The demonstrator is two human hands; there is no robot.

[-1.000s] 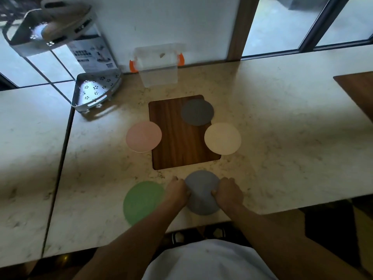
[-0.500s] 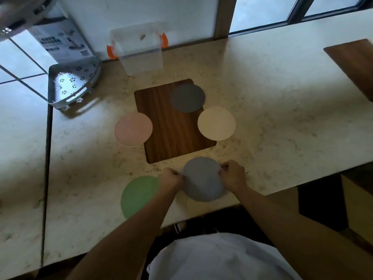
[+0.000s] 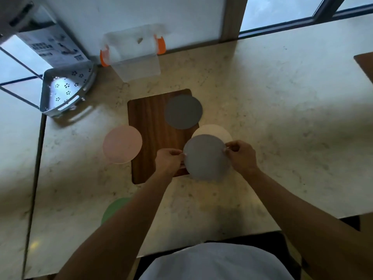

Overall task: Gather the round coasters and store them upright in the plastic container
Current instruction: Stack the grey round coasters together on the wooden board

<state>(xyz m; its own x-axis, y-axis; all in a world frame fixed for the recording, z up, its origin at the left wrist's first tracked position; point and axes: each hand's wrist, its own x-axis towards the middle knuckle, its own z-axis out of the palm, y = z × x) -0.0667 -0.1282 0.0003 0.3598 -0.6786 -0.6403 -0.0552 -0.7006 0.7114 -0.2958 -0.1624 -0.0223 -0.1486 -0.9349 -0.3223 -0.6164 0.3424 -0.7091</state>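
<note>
Coasters are the business, and one grey coaster [image 3: 205, 157] is pinched between both hands: the left hand [image 3: 169, 161] grips its left edge with fingers [image 3: 175, 152] curled closed on the rim, and the right hand [image 3: 241, 156] grips the opposite edge the same way, fingers [image 3: 232, 147] folded tight on it. Held roughly flat, the disc overlaps the near right corner of the wooden board [image 3: 149, 138] and covers part of the cream coaster [image 3: 214, 130], which lies on the surface [image 3: 282, 118] just right of the board. Whether the grey disc touches the cream one cannot be told.

Farther out, a darker grey coaster [image 3: 183, 112] lies flat on the far right part of the board, its edge hanging slightly past the board's side. The pink coaster [image 3: 122, 144] lies flat against the board's left edge, on the stone. Nearer the person, the green coaster [image 3: 113, 209] lies flat on the surface, partly hidden by the left forearm.

At the far edge, against the wall, stands the clear plastic container [image 3: 137, 57] with orange clips; it is blurred, and no coaster shows inside it. To its left sits a perforated metal corner rack [image 3: 66, 91], with a printed box [image 3: 52, 47] behind that.
</note>
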